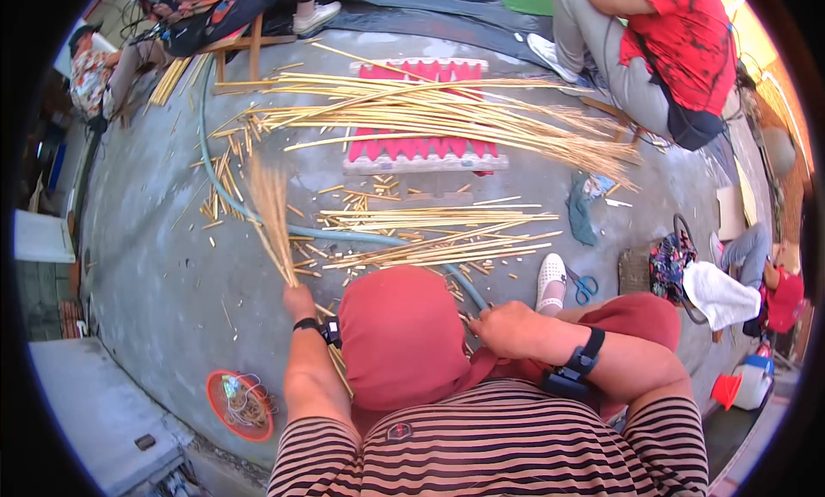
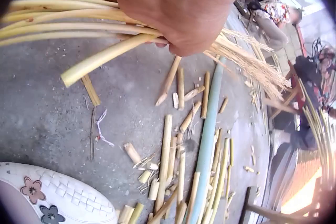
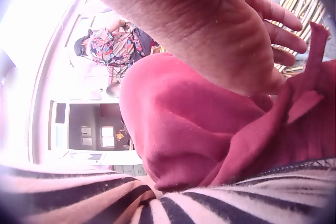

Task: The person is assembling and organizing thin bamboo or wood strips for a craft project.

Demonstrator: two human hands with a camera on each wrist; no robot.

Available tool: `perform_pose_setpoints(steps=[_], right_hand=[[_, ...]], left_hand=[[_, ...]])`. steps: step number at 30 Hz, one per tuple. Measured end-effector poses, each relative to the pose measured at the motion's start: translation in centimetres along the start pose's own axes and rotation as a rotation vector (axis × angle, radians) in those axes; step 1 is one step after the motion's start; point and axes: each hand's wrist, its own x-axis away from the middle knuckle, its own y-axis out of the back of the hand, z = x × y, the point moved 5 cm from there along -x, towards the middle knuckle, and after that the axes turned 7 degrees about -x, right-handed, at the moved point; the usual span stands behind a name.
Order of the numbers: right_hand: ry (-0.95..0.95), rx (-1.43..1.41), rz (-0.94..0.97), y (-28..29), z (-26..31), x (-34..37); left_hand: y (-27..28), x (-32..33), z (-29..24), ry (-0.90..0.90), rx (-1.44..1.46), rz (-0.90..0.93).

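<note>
My left hand (image 1: 299,303) grips a bundle of broom stalks (image 1: 273,222) beside my red-clad knee (image 1: 402,325). The feathery heads of the bundle point away from me and look blurred in the head view. In the left wrist view the thick cut stalk ends (image 2: 68,24) stick out on one side of the fist and the brushy tips (image 2: 252,64) on the other. My right hand (image 1: 505,327) is over my lap on the other side of the knee. Its fingers (image 3: 283,35) are loosely extended in the right wrist view, with nothing seen in them.
Long broom stalks (image 1: 378,110) lie across a rack with pink notched bars (image 1: 421,149). Shorter stalks (image 1: 438,217) and cut bits litter the floor, crossed by a blue-green hose (image 1: 344,235). Scissors (image 1: 584,286) lie near my white shoe (image 1: 551,278). An orange basket (image 1: 241,407) stands at left.
</note>
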Motion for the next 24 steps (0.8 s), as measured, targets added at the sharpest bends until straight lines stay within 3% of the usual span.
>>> perform_pose_setpoints(steps=[2, 4, 6, 8, 9, 11, 14, 17, 21, 23, 24], right_hand=[[-0.024, -0.03, 0.018, 0.0, 0.5, -0.9], [-0.061, -0.018, 0.027, 1.1, 0.7, -0.8], [-0.059, 0.033, -0.014, 2.8, 0.6, -0.3], [-0.012, 0.098, -0.107, 4.7, 0.6, 0.3], [-0.073, 0.111, -0.153, 6.0, 0.4, 0.8], [-0.116, 0.075, -0.294, 9.5, 0.7, 1.9], [-0.033, -0.103, -0.537, 13.6, 1.6, 3.7], [0.374, -0.655, -0.872, 15.6, 3.0, 5.0], [0.925, -1.478, -0.896, 15.9, 4.4, 4.6], [1.113, -1.901, -0.942, 16.9, 3.9, 5.2], [1.137, -1.928, -0.95, 17.4, 2.7, 5.5]], left_hand=[[1.4, -0.1, 3.1, 0.126, 0.183, -0.096], [4.0, -1.1, 5.3, 0.108, 0.205, -0.141], [6.8, -3.0, 7.3, 0.017, 0.194, -0.322], [10.1, -2.9, 5.9, -0.019, 0.234, -0.308], [13.0, -2.5, 5.0, -0.026, 0.254, -0.313], [18.9, 2.4, -1.9, -0.042, 0.393, -0.146], [24.4, 7.6, -9.9, -0.435, 0.408, -0.243], [30.2, 16.3, -20.3, -0.809, 0.291, -0.311], [30.8, 24.3, -29.9, -1.139, 0.136, -0.463], [29.8, 26.4, -33.2, -1.227, 0.069, -0.545], [29.2, 26.9, -34.6, -1.248, 0.052, -0.583]])
